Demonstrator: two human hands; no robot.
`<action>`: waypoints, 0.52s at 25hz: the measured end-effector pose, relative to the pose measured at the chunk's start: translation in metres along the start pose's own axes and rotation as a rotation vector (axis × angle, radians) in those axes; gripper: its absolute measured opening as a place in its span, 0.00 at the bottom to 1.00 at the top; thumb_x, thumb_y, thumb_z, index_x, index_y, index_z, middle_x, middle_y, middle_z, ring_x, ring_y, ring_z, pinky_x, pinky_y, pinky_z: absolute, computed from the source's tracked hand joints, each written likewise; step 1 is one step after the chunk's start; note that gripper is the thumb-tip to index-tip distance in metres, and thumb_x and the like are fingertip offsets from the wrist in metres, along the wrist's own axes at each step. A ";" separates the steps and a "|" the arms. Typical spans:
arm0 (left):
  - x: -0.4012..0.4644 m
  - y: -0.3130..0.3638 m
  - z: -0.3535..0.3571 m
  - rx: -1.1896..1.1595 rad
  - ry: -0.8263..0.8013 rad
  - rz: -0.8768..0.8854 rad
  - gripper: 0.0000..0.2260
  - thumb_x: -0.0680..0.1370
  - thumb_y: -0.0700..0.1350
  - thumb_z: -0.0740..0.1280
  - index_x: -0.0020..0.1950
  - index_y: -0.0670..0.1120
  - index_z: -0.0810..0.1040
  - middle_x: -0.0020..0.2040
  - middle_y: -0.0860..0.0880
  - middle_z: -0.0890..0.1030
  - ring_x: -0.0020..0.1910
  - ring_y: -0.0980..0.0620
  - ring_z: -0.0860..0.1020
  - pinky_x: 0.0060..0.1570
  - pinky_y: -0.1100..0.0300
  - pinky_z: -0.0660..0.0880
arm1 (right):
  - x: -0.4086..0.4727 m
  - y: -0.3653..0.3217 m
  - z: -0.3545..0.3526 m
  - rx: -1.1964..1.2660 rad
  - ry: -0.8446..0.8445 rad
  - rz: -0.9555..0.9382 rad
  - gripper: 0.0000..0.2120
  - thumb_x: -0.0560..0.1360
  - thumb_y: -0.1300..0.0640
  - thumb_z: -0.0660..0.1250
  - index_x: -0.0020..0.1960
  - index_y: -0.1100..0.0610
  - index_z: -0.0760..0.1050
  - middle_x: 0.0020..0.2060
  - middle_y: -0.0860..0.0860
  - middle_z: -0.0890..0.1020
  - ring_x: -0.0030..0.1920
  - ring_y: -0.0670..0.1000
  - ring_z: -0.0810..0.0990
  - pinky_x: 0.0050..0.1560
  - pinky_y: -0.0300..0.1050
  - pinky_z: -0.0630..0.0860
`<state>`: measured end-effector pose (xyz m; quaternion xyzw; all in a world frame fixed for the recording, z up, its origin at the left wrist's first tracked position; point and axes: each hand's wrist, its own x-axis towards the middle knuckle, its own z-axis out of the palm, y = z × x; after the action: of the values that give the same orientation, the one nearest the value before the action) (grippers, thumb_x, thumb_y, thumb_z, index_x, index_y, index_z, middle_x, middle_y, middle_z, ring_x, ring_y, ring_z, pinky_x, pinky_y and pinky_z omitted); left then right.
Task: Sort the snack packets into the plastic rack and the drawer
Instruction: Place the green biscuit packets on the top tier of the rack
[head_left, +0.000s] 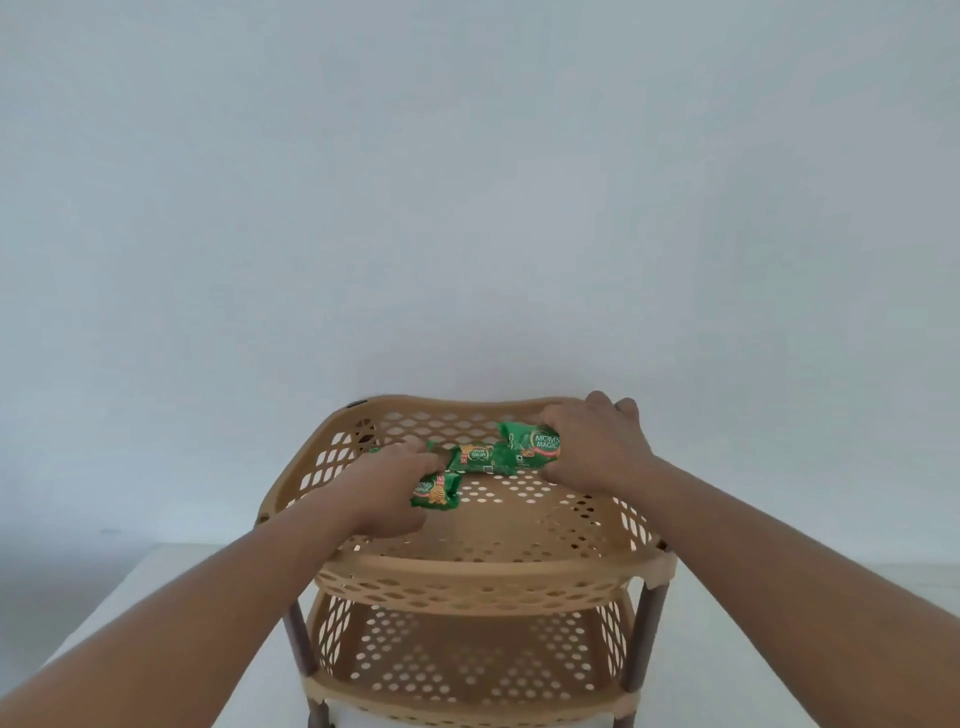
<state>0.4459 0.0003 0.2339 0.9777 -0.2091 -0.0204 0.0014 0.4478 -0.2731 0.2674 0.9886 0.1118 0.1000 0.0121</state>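
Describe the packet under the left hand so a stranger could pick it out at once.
Find the tan perforated rack against the pale wall; look in its top tier. The left hand grips a green packet, nearest the front, logo upright, unlike the packets behind.

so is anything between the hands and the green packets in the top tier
No, nothing visible. The left hand and the right hand both rest on the green snack packets, which lie in the top tier of the plastic rack.

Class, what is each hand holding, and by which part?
Both hold green Mom's Magic packets over the rack's top tier: left hand one's upper end, right hand another's right end.
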 end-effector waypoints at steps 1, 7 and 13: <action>0.003 -0.004 0.004 0.030 -0.001 -0.009 0.27 0.71 0.50 0.68 0.71 0.54 0.72 0.59 0.53 0.73 0.58 0.50 0.74 0.49 0.57 0.70 | 0.009 0.000 0.006 -0.028 -0.028 0.019 0.15 0.67 0.46 0.68 0.53 0.45 0.74 0.49 0.46 0.80 0.50 0.53 0.72 0.48 0.50 0.63; 0.005 -0.010 0.007 0.125 0.015 -0.115 0.22 0.74 0.51 0.69 0.68 0.57 0.72 0.63 0.53 0.76 0.66 0.48 0.73 0.63 0.48 0.68 | 0.030 0.005 0.032 -0.077 -0.141 0.086 0.06 0.68 0.58 0.68 0.45 0.52 0.76 0.39 0.47 0.79 0.39 0.51 0.78 0.28 0.43 0.65; 0.007 -0.007 0.010 0.153 0.036 -0.128 0.18 0.75 0.48 0.70 0.65 0.57 0.73 0.62 0.56 0.78 0.65 0.49 0.75 0.63 0.49 0.69 | 0.046 0.010 0.054 -0.099 -0.097 0.066 0.16 0.76 0.64 0.63 0.62 0.56 0.76 0.58 0.55 0.78 0.58 0.60 0.75 0.41 0.51 0.71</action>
<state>0.4548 0.0036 0.2238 0.9865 -0.1469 0.0129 -0.0710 0.5045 -0.2726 0.2243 0.9937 0.0732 0.0575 0.0632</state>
